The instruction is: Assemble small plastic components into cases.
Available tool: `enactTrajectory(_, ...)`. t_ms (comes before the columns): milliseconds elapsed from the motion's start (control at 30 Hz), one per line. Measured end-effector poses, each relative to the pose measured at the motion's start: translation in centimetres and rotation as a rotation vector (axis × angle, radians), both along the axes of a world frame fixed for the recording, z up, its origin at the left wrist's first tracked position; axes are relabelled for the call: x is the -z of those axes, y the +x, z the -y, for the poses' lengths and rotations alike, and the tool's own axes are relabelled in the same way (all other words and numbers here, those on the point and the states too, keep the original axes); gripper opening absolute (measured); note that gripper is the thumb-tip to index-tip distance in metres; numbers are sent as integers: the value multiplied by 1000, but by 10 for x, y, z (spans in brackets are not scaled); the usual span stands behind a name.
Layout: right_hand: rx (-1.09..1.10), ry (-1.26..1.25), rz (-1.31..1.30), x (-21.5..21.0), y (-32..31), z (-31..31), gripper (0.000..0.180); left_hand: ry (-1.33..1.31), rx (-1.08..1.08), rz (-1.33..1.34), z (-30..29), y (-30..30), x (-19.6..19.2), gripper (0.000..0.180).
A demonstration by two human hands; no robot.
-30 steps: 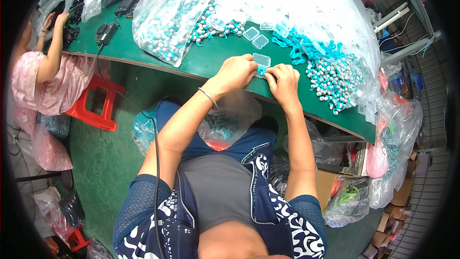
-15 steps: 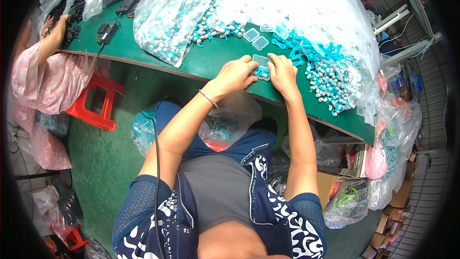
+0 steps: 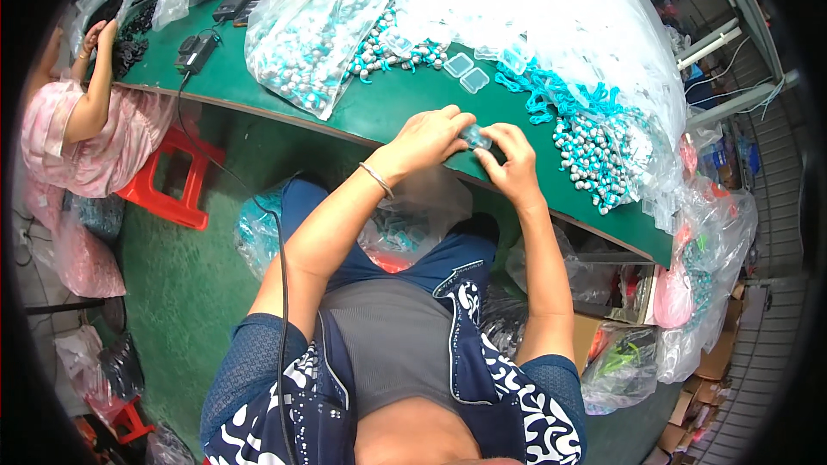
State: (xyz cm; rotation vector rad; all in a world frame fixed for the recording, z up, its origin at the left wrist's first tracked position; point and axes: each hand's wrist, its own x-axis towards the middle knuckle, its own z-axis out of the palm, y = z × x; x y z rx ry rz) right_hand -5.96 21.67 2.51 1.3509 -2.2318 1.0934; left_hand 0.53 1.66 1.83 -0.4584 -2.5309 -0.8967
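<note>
My left hand (image 3: 431, 139) and my right hand (image 3: 510, 164) meet above the near edge of the green table (image 3: 379, 112), both pinching a small clear plastic case (image 3: 475, 138) between their fingertips. A thin bangle (image 3: 376, 179) circles my left wrist. Two more small clear cases (image 3: 466, 71) lie on the table just beyond my hands. To the right of them lies a pile of teal cords with silver and teal beads (image 3: 586, 138).
A clear bag of teal and silver beads (image 3: 323, 34) lies at the table's back left, with large clear plastic sheets (image 3: 551, 0) behind. Another person in pink (image 3: 90, 133) sits at the far left by a red stool (image 3: 177, 176). Plastic bags (image 3: 405, 224) crowd under the table.
My hands have drawn slightly nearer the table edge and closed tighter together on the small case. The person at the left has raised an arm toward the table.
</note>
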Motion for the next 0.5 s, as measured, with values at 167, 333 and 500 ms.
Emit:
enactTrajectory(167, 57, 4, -13, 9, -2, 7, 25, -1, -32, -1, -3, -3, 4, 25)
enactTrajectory(333, 2, 14, 254, 7, 0, 10, 20, 74, -12, -33, 2, -5, 8, 21)
enactTrajectory(500, -104, 41, 515, 3, -16, 15, 16, 192, -88, -127, 1, -6, 16, 22)
